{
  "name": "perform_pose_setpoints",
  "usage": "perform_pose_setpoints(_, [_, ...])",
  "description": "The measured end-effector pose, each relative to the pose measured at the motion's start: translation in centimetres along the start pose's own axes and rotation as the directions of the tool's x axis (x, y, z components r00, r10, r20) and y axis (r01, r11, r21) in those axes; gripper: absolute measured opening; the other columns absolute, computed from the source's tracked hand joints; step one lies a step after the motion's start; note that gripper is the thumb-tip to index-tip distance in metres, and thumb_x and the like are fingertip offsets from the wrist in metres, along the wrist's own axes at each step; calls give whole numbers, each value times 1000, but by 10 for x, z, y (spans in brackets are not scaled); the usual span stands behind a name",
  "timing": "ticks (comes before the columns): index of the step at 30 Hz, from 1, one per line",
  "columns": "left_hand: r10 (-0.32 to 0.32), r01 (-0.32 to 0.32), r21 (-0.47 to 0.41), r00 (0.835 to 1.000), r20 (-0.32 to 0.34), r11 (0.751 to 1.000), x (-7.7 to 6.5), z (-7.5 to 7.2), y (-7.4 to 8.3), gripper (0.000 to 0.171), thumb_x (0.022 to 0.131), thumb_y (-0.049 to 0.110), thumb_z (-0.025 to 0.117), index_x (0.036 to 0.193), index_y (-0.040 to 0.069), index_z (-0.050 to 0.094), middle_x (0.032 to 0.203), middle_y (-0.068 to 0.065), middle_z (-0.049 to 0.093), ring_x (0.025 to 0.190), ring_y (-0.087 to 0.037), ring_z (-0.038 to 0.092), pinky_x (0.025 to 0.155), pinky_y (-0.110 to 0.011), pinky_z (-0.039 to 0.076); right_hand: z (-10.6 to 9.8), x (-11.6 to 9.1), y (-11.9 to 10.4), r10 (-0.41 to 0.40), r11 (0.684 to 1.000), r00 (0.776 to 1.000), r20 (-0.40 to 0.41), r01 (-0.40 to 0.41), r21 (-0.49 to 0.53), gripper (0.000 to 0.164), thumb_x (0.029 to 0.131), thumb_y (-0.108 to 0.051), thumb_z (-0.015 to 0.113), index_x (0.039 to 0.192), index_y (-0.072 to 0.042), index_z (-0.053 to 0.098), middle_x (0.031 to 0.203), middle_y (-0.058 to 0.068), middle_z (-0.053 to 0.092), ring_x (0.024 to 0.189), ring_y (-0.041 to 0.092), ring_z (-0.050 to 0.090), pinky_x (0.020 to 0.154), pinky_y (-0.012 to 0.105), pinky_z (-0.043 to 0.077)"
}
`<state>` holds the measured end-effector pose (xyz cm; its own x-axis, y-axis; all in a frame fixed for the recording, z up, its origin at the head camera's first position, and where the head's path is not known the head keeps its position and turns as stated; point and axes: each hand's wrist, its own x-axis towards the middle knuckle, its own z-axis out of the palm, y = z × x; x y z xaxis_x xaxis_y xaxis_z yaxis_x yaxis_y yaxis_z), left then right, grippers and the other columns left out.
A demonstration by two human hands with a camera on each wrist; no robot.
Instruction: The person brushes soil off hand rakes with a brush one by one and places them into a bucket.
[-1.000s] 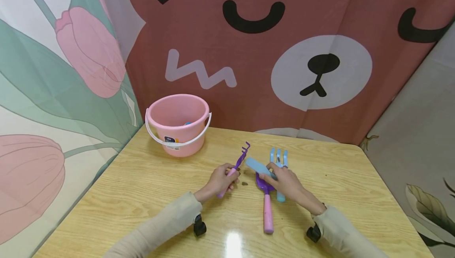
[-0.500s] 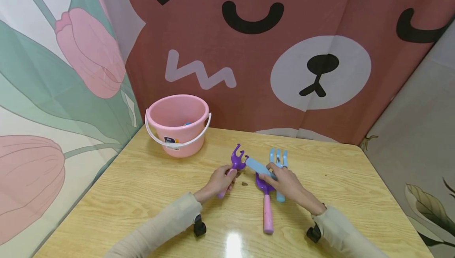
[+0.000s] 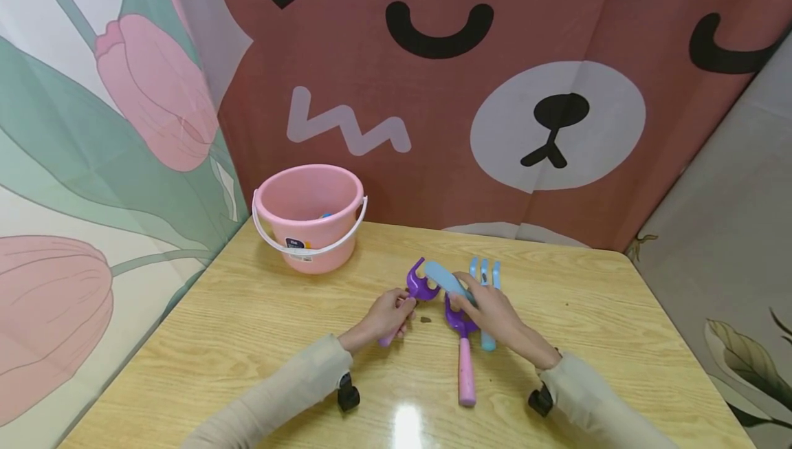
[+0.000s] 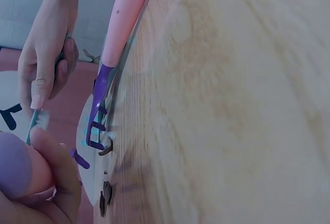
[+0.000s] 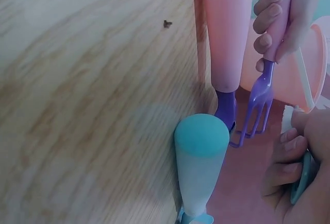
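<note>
My left hand (image 3: 382,316) grips the pink handle of a small purple hand rake (image 3: 422,289), its tines up off the table. In my right hand (image 3: 493,311) is a light blue brush (image 3: 443,278), pinched between thumb and fingers, its end beside the rake's tines. White bristles (image 5: 287,119) show in the right wrist view; whether they touch the rake cannot be told. Under my right hand lies another purple rake (image 3: 459,320) with a pink handle (image 3: 467,373), its tines mostly hidden. A light blue fork (image 3: 485,269) with a teal-ended handle (image 5: 200,139) lies beside it.
A pink bucket (image 3: 322,236) with a white handle stands at the back left, something blue inside. Several brown bits (image 3: 425,320) lie on the wooden table (image 3: 260,346) between the hands. Printed curtains hang behind and at the sides.
The rake in my left hand has turned from edge-on to show its flat side. My right hand has moved slightly left and up, bringing the brush over the rake's tines.
</note>
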<state>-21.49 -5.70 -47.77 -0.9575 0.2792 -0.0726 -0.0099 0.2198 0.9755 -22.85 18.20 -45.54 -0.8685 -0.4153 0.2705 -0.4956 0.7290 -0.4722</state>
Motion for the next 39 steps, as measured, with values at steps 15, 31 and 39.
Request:
perform_pose_setpoints(15, [-4, 4, -6, 998, 59, 1000, -5, 2, 6, 30, 96, 7, 64, 120, -8, 53, 83, -22, 67, 43, -12, 52, 37, -22, 46, 7, 5, -11, -80, 996, 997, 1, 80, -25, 48, 100, -25, 60, 140, -1, 51, 49, -14, 29, 38, -4, 22, 35, 15, 24])
perform_pose_setpoints(31, [2, -2, 8, 999, 54, 1000, -9, 0, 2, 24, 96, 6, 63, 114, -7, 56, 79, -22, 66, 41, -10, 50, 35, -21, 44, -16, 4, -10, -55, 996, 991, -120, 45, -83, 46, 102, -27, 58, 140, -3, 51, 51, -10, 37, 38, 2, 30, 36, 23, 30])
perform_pose_setpoints(39, [16, -17, 3, 998, 55, 1000, -8, -1, 2, 21, 97, 6, 61, 113, -6, 57, 78, -21, 66, 40, -10, 51, 35, -22, 45, -3, 2, -25, -174, 985, 983, -66, 172, -35, 46, 101, -23, 59, 141, 0, 49, 53, -16, 38, 40, -5, 27, 37, 17, 27])
